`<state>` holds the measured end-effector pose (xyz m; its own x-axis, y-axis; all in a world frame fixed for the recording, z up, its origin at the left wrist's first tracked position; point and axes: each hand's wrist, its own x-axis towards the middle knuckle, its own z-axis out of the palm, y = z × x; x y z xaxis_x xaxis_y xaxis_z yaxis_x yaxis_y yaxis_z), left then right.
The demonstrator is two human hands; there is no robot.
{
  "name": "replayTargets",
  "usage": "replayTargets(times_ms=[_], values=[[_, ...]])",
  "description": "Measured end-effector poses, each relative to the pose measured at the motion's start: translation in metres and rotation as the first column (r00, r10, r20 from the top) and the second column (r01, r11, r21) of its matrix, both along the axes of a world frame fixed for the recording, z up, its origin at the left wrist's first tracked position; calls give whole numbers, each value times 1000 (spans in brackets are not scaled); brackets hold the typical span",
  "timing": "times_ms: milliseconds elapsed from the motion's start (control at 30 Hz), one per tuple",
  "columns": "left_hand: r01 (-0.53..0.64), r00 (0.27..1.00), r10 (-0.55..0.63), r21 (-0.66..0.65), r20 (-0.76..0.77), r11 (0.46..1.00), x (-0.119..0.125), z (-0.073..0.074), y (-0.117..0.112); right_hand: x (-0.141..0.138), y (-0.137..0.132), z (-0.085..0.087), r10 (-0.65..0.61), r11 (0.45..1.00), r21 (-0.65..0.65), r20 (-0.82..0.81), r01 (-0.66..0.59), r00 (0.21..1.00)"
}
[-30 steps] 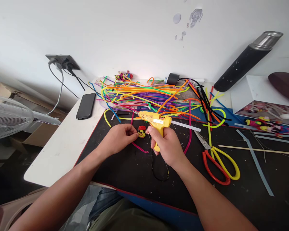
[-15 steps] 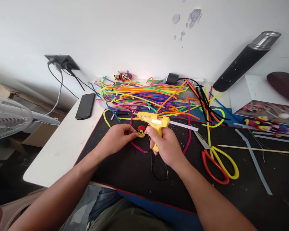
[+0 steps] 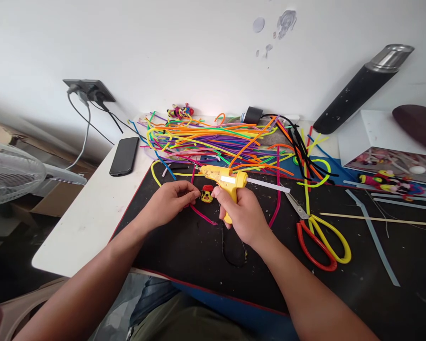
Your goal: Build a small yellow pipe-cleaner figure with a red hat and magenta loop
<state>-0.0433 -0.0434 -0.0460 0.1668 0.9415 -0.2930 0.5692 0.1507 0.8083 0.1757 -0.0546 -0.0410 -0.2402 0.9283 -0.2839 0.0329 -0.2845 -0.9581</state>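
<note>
In my right hand [image 3: 246, 213] is a yellow hot glue gun [image 3: 222, 177], its nozzle pointing left. A long whitish glue stick [image 3: 269, 184] sticks out of its back. Beneath the gun there is a small yellow doll's head [image 3: 207, 194] with a red cap and black eye patches. My left hand [image 3: 175, 201] is closed in a pinch right at the head's left edge; I cannot tell whether the fingertips grip it. Magenta pipe cleaners [image 3: 203, 217] lie below and on both sides. A thin black loop [image 3: 224, 253] rests under my right hand.
Scissors [image 3: 323, 241] with red and yellow handles and a thin wooden stick [image 3: 372, 219] lie on the black mat [image 3: 184, 255]. Behind is a heap of coloured pipe cleaners [image 3: 213, 142]. A phone [image 3: 125, 156], a black flask [image 3: 362, 90] and a fan [image 3: 14, 173] stand around.
The doll's head has turned slightly and shows more upright. My left fingertips have shifted a little left at its edge. The glue gun stays in my right hand, almost unmoved.
</note>
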Motion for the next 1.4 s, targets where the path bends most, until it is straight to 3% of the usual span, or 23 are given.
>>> replayTargets(times_ms=[733, 967, 1167, 1400], values=[[23, 998, -22, -8, 64, 1000, -3, 2, -1, 2, 2, -4, -35, 999, 32, -3, 35, 999], [-64, 998, 60, 137, 33, 988, -10, 12, 11, 4, 4, -3, -104, 994, 33, -33, 105, 994], [-199, 979, 182, 245, 91, 949, -13, -6, 22, 4, 7, -2, -138, 990, 24, -8, 139, 990], [-298, 955, 280, 304, 101, 905, -15, -23, 15, 5, 9, -9, -144, 989, 28, -30, 145, 989]])
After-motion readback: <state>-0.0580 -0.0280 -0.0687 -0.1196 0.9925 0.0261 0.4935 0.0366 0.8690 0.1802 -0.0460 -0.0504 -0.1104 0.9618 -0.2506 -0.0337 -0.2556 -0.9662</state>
